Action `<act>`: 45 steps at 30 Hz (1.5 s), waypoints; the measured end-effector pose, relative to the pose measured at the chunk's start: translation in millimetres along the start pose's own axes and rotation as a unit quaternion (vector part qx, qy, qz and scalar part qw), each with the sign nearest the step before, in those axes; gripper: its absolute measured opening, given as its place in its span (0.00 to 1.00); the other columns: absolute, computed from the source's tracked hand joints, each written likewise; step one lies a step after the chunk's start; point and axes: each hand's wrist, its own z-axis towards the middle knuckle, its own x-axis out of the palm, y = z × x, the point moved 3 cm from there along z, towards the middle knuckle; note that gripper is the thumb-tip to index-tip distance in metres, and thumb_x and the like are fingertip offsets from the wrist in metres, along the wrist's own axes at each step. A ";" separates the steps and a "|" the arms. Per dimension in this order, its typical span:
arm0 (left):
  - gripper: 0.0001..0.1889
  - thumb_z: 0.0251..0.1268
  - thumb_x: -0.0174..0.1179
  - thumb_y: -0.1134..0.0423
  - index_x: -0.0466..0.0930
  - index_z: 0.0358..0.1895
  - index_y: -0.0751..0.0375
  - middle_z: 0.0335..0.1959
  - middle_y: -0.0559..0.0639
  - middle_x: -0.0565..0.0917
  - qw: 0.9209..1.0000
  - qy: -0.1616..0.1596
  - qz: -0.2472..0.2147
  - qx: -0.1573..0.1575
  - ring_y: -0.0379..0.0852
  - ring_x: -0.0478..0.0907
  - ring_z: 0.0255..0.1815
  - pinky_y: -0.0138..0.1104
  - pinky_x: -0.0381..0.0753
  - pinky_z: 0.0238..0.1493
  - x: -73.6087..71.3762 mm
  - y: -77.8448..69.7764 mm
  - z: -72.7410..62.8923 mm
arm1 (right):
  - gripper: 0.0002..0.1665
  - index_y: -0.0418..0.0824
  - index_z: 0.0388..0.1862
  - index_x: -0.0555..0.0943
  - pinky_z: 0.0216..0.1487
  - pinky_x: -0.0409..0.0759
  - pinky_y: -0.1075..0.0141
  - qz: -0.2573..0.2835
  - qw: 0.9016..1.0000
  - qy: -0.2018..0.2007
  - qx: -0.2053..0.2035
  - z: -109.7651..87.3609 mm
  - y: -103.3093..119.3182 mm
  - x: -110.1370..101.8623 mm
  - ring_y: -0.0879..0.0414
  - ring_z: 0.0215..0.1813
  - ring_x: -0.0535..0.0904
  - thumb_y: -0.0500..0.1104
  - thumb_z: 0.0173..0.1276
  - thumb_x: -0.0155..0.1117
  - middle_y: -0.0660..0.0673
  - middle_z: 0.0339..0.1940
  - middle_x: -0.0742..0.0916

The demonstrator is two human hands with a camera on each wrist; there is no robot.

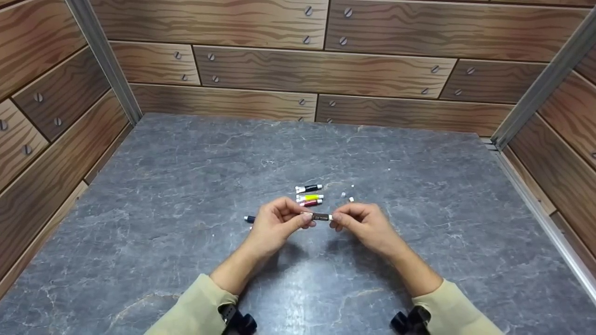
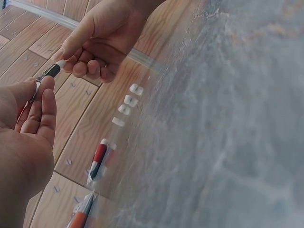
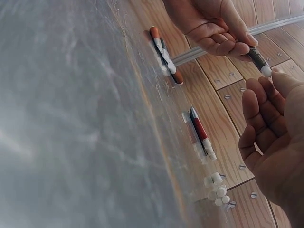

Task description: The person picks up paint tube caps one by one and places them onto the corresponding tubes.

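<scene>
A small paint tube [image 1: 320, 217] with a dark brown label is held level between both hands, above the table. My left hand [image 1: 275, 225] pinches its flat tail end between thumb and fingers. At the other end, the thumb and fingertips of my right hand [image 1: 370, 228] pinch the white cap [image 3: 266, 71]. Just beyond the hands lie a black tube [image 1: 311, 188], a yellow tube [image 1: 312, 197] and a red tube [image 1: 312, 203], side by side. Another dark tube [image 1: 250, 218] shows partly behind my left hand.
Several small white caps [image 2: 124, 109] lie on the table beyond my right hand. Orange-ended tubes [image 3: 154, 33] lie to the left of the red one. The grey marbled table [image 1: 186, 186] is bordered by wood-patterned walls [image 1: 260, 65] and metal posts [image 1: 104, 58].
</scene>
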 end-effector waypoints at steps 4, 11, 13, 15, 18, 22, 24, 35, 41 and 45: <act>0.05 0.68 0.66 0.79 0.83 0.40 0.67 0.38 0.58 0.90 1.000 -0.001 0.001 -0.002 0.46 0.89 0.37 0.38 0.89 0.46 0.3 -0.2 0.3 | 0.10 0.31 0.41 0.89 0.41 0.84 0.62 0.005 1.000 0.004 0.001 0.7 -0.9 -0.2 0.56 0.36 0.86 0.36 0.79 0.65 0.41 0.33 0.90; 0.05 0.68 0.66 0.79 0.83 0.41 0.69 0.39 0.61 0.90 1.000 -0.005 -0.001 -0.004 0.46 0.89 0.37 0.37 0.89 0.46 -0.1 -0.1 1.7 | 0.10 0.26 0.50 0.85 0.42 0.84 0.62 0.039 0.999 0.003 -0.018 0.0 -0.9 -1.7 0.55 0.38 0.86 0.33 0.78 0.64 0.38 0.38 0.89; 0.06 0.68 0.66 0.80 0.83 0.40 0.67 0.40 0.61 0.90 1.000 -0.007 -0.003 -0.004 0.46 0.89 0.37 0.37 0.89 0.46 -0.4 -0.2 1.8 | 0.11 0.25 0.52 0.84 0.42 0.85 0.62 0.047 0.999 0.001 -0.021 -0.5 0.0 -1.9 0.55 0.38 0.87 0.32 0.76 0.66 0.38 0.39 0.89; 0.07 0.68 0.66 0.80 0.84 0.39 0.66 0.40 0.62 0.90 1.000 -0.008 -0.006 -0.004 0.46 0.89 0.37 0.38 0.89 0.46 -0.7 -0.1 1.7 | 0.13 0.24 0.53 0.83 0.41 0.86 0.63 0.054 0.998 -0.001 -0.021 -0.9 0.5 -1.8 0.55 0.38 0.87 0.31 0.73 0.69 0.39 0.40 0.89; 0.08 0.68 0.66 0.81 0.84 0.39 0.65 0.41 0.63 0.90 1.000 -0.011 -0.008 -0.005 0.47 0.89 0.38 0.38 0.89 0.47 -1.1 -0.2 1.3 | 0.16 0.24 0.53 0.83 0.41 0.86 0.65 0.060 0.998 -0.002 -0.023 -1.3 1.6 -0.9 0.55 0.40 0.87 0.29 0.69 0.72 0.42 0.41 0.90; 0.07 0.68 0.66 0.80 0.84 0.39 0.66 0.41 0.63 0.90 1.000 -0.012 -0.007 -0.006 0.47 0.89 0.38 0.38 0.89 0.47 -1.4 -0.4 0.8 | 0.18 0.22 0.52 0.81 0.43 0.86 0.67 0.061 0.998 -0.005 -0.029 -1.1 2.4 -0.1 0.56 0.42 0.87 0.28 0.66 0.74 0.42 0.41 0.90; 0.06 0.68 0.66 0.80 0.83 0.40 0.67 0.41 0.63 0.90 1.000 -0.011 -0.006 -0.007 0.47 0.89 0.38 0.39 0.89 0.47 -1.5 -0.5 0.9 | 0.18 0.21 0.51 0.81 0.43 0.86 0.67 0.060 0.998 -0.006 -0.032 -1.0 2.6 0.0 0.56 0.42 0.87 0.28 0.65 0.75 0.42 0.41 0.90; 0.08 0.67 0.66 0.81 0.84 0.39 0.64 0.41 0.63 0.90 1.000 -0.009 -0.006 -0.002 0.47 0.89 0.38 0.38 0.89 0.47 -1.3 -0.1 1.1 | 0.12 0.30 0.46 0.85 0.40 0.85 0.68 0.053 0.998 -0.013 -0.027 -1.4 1.9 -1.2 0.56 0.39 0.85 0.30 0.65 0.76 0.37 0.39 0.88; 0.06 0.68 0.66 0.80 0.83 0.40 0.66 0.39 0.61 0.90 1.000 -0.008 -0.003 -0.003 0.46 0.89 0.37 0.37 0.89 0.46 -1.3 0.5 1.0 | 0.10 0.30 0.44 0.85 0.39 0.84 0.68 0.050 0.998 -0.012 -0.022 -1.3 1.8 -1.3 0.57 0.38 0.85 0.31 0.66 0.76 0.35 0.39 0.88; 0.06 0.68 0.67 0.80 0.83 0.40 0.66 0.38 0.60 0.90 1.000 -0.008 -0.003 -0.004 0.46 0.89 0.37 0.37 0.89 0.46 -0.8 -0.3 0.6 | 0.08 0.30 0.44 0.86 0.38 0.84 0.69 0.049 0.999 -0.011 -0.016 -1.3 1.8 -1.0 0.57 0.36 0.85 0.29 0.67 0.74 0.39 0.37 0.89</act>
